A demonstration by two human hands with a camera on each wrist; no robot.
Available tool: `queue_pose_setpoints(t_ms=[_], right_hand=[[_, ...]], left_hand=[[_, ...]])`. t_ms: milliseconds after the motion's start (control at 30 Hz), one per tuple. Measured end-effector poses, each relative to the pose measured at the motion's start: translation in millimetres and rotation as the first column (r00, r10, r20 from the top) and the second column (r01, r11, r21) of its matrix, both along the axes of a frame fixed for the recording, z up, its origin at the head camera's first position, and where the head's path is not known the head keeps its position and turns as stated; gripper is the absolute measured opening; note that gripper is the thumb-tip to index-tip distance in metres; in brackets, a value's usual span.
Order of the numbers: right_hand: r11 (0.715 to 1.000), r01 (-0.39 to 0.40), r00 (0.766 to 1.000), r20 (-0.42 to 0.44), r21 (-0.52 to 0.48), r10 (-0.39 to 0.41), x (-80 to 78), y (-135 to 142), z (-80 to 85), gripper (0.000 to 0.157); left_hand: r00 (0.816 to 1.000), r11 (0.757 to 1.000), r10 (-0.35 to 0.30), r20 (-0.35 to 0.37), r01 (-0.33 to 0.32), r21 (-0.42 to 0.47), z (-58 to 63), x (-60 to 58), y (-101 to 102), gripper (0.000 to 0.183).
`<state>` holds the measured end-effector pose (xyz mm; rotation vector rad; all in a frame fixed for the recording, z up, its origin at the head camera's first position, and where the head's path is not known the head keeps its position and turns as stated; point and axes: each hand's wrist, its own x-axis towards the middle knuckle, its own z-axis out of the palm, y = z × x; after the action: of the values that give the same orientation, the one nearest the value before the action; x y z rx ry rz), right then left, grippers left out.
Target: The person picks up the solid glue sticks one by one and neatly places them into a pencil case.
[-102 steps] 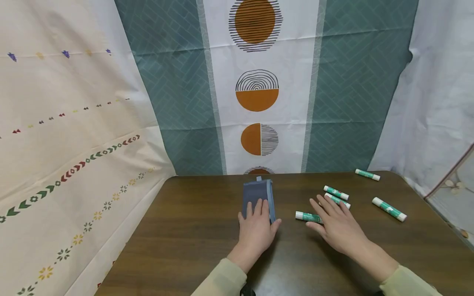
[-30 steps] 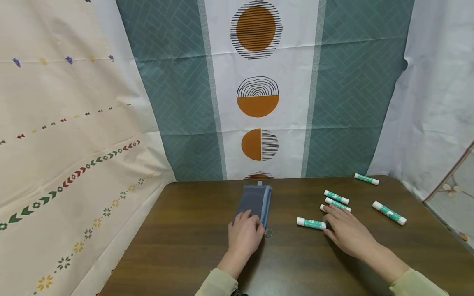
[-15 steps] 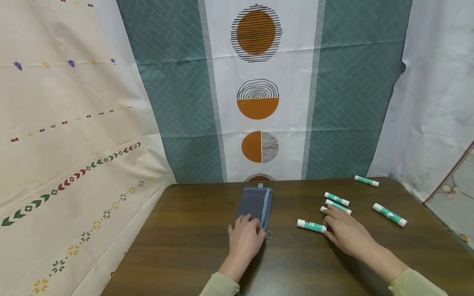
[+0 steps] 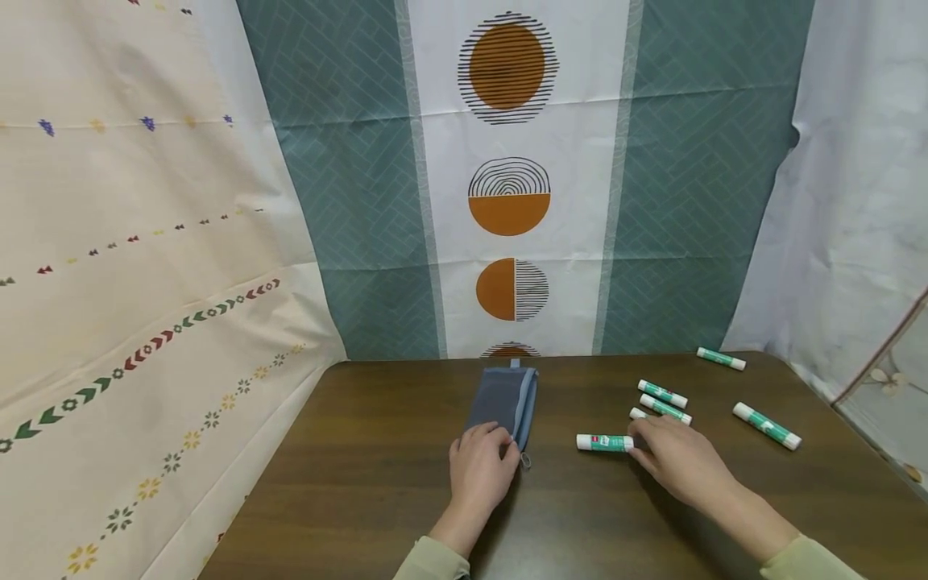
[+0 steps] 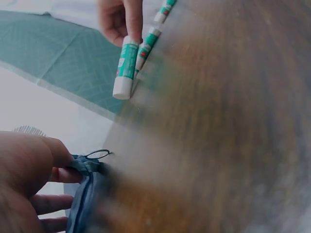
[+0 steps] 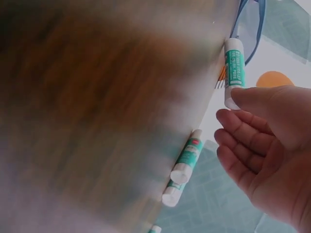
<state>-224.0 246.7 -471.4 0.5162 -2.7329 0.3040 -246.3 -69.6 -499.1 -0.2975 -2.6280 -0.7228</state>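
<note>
My left hand (image 4: 480, 467) grips the near end of a grey-blue zippered pouch (image 4: 496, 399) lying flat on the table. Its thumb and fingers pinch the pouch's corner in the left wrist view, beside the small zipper ring (image 5: 99, 154). With my right hand (image 4: 677, 459) I pinch the right end of a green-and-white glue stick (image 4: 605, 443). The right wrist view shows my thumb on the stick's white end, the other fingers curved below. Another glue stick pokes out just beyond my right fingers, its white end (image 4: 637, 414) showing and the rest hidden.
Two glue sticks lie close together past my right hand, a nearer one (image 4: 664, 408) and a farther one (image 4: 663, 393). Another glue stick (image 4: 767, 425) lies to the right, and one more (image 4: 721, 358) near the far edge. Patterned cloth (image 4: 511, 306) hangs behind the brown table (image 4: 348, 483).
My left hand has drawn back from the pouch's top to its near end and now grips it. My right hand has settled onto the glue stick's right end, and the stick has turned slightly.
</note>
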Motion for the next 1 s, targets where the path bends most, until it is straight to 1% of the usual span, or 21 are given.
queue_pose_setpoints(t_ms=[200,400,633,900,1000], right_hand=[[0.998,-0.005,1.0,0.01,-0.059,0.006,-1.9,-6,2.1,0.023],[0.994,0.007,0.998,0.056,-0.111,-0.001,-6.0,-14,4.7,0.019],[0.988,0.027,0.996,0.083,-0.152,-0.014,-10.0,-25,6.8,0.017],[0.976,0.042,0.993,0.118,-0.215,-0.017,-13.1,-35,9.1,0.016],[0.97,0.044,0.99,0.138,-0.237,-0.011,-15.6,-39,10.9,0.015]], left_hand=[[1.0,0.998,-0.001,-0.022,0.002,0.063,-3.4,-3.0,0,0.013],[0.998,0.995,-0.01,-0.065,0.016,0.095,-5.9,-4.1,0,0.019],[0.995,0.99,-0.001,-0.101,0.015,0.14,-7.5,-5.7,1,0.02],[0.995,0.983,0.005,-0.103,0.014,0.18,-9.7,-9.1,2,0.018],[0.993,0.982,0.006,-0.117,0.016,0.188,-10.9,-9.6,3,0.017]])
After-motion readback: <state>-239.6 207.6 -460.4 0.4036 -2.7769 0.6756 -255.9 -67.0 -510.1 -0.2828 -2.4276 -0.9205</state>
